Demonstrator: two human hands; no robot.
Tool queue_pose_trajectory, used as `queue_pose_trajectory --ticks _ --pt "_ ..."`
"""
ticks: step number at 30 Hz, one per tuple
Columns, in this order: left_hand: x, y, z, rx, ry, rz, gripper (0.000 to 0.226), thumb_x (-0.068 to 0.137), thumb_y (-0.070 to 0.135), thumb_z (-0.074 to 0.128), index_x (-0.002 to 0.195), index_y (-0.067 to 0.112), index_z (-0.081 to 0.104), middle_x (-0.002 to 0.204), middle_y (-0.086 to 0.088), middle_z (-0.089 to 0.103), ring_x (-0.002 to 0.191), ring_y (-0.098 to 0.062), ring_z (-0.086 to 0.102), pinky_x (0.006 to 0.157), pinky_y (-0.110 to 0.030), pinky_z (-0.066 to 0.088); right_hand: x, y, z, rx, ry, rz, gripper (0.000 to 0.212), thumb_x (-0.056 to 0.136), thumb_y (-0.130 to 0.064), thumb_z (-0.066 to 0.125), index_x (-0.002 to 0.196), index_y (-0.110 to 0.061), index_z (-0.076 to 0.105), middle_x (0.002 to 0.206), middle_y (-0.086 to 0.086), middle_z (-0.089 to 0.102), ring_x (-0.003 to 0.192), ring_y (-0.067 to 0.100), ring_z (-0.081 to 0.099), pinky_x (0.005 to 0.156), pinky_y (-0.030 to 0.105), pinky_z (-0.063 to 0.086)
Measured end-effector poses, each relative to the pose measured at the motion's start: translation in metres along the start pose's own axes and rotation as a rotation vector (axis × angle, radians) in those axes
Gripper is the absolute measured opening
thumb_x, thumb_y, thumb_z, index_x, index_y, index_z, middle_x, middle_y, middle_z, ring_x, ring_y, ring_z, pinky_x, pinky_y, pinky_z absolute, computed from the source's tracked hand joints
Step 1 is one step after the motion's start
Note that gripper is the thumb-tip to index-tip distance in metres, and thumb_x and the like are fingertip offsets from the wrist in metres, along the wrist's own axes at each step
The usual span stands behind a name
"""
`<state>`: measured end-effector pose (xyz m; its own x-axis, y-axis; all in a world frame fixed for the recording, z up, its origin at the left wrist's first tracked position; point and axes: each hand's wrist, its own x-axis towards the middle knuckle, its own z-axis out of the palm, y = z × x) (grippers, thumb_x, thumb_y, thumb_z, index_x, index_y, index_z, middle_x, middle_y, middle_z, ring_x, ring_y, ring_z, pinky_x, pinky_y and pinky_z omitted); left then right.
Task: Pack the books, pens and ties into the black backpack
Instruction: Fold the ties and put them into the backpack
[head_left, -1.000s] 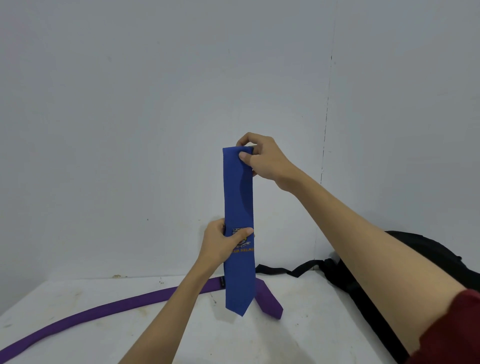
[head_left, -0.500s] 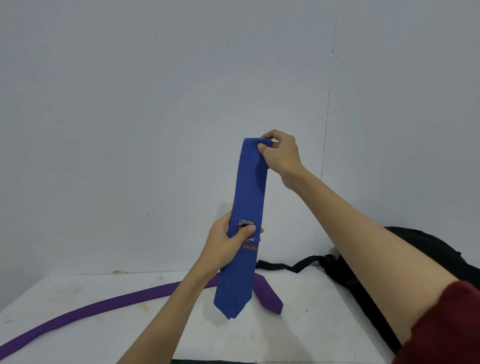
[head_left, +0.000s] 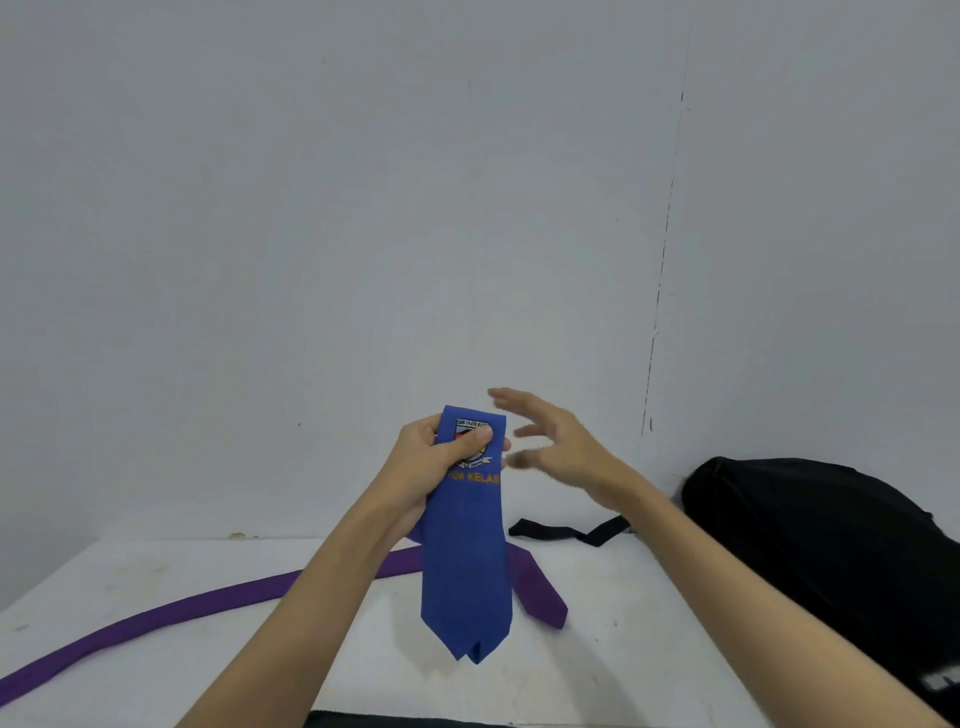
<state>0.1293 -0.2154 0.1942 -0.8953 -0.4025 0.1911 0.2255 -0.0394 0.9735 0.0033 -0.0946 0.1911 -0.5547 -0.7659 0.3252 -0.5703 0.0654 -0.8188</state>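
Note:
A folded blue tie (head_left: 467, 561) with a badge and orange lettering hangs above the white table (head_left: 156, 649). My left hand (head_left: 431, 467) grips its folded top, thumb pressed over the badge. Just to the right, my right hand (head_left: 556, 447) is apart from the tie, fingers spread and holding nothing. A long purple tie (head_left: 171, 618) lies across the table from the front left to behind the blue tie. The black backpack (head_left: 831, 551) sits at the right against the wall, and my right forearm crosses in front of it. No books or pens are in view.
A black strap (head_left: 566, 532) of the backpack lies on the table behind the ties. Grey walls close off the table at the back and right. A dark edge (head_left: 389, 721) shows at the bottom of the view.
The blue tie has been folded down in half. My right hand has let go of its top end and opened beside it. My left hand now holds the fold.

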Motion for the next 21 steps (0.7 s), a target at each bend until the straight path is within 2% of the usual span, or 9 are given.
queue_pose_trajectory --ticks 2,4,7,9,11,14,17,19,21 --pt "-0.001 0.0 0.002 0.015 -0.041 -0.023 0.013 0.086 0.012 0.064 0.097 0.007 0.066 0.078 -0.005 0.074 0.062 -0.014 0.069 0.052 -0.024 0.053 -0.004 0.001 0.008 0.003 -0.034 -0.053 0.061 0.081 -0.002 0.066 0.126 -0.04 0.052 0.129 -0.018 0.054 0.116 0.009 0.051 0.077 0.015 0.045" --pt "-0.003 0.001 0.006 0.046 -0.091 -0.022 0.015 0.086 0.01 0.064 0.1 0.008 0.066 0.074 -0.005 0.073 0.061 -0.014 0.069 0.052 -0.023 0.053 -0.005 -0.001 0.013 0.067 -0.001 -0.072 0.051 0.082 0.005 0.061 0.122 -0.027 0.061 0.114 -0.014 0.064 0.108 0.006 0.057 0.074 0.016 0.048" --pt "-0.002 0.001 0.007 0.09 -0.074 0.006 0.016 0.085 0.011 0.065 0.101 0.008 0.067 0.079 -0.005 0.074 0.064 -0.015 0.069 0.057 -0.024 0.056 -0.006 0.0 0.012 0.134 -0.035 -0.04 0.045 0.077 0.009 0.064 0.114 -0.016 0.067 0.105 -0.005 0.07 0.105 0.011 0.061 0.086 0.028 0.048" --pt "0.001 0.002 0.003 0.08 -0.036 0.014 0.016 0.085 0.012 0.066 0.101 0.01 0.067 0.083 -0.006 0.074 0.066 -0.016 0.069 0.059 -0.026 0.057 -0.007 0.001 0.01 0.17 -0.121 -0.058 0.052 0.074 0.009 0.067 0.117 -0.019 0.064 0.112 -0.003 0.068 0.109 0.013 0.06 0.088 0.03 0.051" --pt "0.002 0.0 0.0 0.056 -0.024 0.012 0.014 0.085 0.011 0.065 0.099 0.012 0.067 0.081 -0.006 0.074 0.065 -0.016 0.069 0.057 -0.026 0.056 -0.007 0.0 0.011 0.171 -0.143 -0.076 0.053 0.078 0.007 0.066 0.117 -0.028 0.063 0.111 -0.007 0.068 0.108 0.011 0.06 0.088 0.026 0.053" --pt "-0.001 -0.005 0.002 0.044 -0.023 0.009 0.014 0.085 0.011 0.065 0.099 0.01 0.065 0.075 -0.004 0.073 0.063 -0.015 0.069 0.053 -0.024 0.054 -0.002 -0.002 0.014 0.102 0.05 -0.072 0.033 0.084 0.002 0.062 0.107 -0.02 0.069 0.101 -0.005 0.071 0.097 0.01 0.065 0.077 0.016 0.052" --pt "0.001 -0.01 0.006 0.03 0.061 0.033 0.017 0.086 0.014 0.065 0.102 0.009 0.065 0.078 -0.003 0.074 0.065 -0.015 0.07 0.055 -0.025 0.055 0.004 -0.002 0.018 0.085 0.349 0.01 0.012 0.084 -0.007 0.066 0.087 -0.018 0.067 0.087 -0.005 0.067 0.084 0.014 0.063 0.068 0.017 0.047" --pt "0.005 -0.01 0.005 -0.052 0.143 0.033 0.019 0.086 0.014 0.065 0.103 0.005 0.065 0.083 -0.005 0.074 0.066 -0.015 0.07 0.057 -0.028 0.057 0.001 -0.001 0.02 0.13 0.509 0.068 0.016 0.085 -0.015 0.067 0.073 -0.015 0.056 0.075 -0.003 0.059 0.07 0.012 0.056 0.06 0.018 0.042" --pt "0.01 -0.012 0.003 -0.137 0.213 0.008 0.02 0.087 0.014 0.064 0.104 0.004 0.065 0.088 -0.007 0.073 0.066 -0.015 0.069 0.058 -0.028 0.058 -0.007 -0.001 0.02 0.234 0.448 0.122 0.029 0.09 -0.027 0.062 0.068 -0.012 0.05 0.066 0.0 0.056 0.059 0.012 0.051 0.056 0.019 0.039"
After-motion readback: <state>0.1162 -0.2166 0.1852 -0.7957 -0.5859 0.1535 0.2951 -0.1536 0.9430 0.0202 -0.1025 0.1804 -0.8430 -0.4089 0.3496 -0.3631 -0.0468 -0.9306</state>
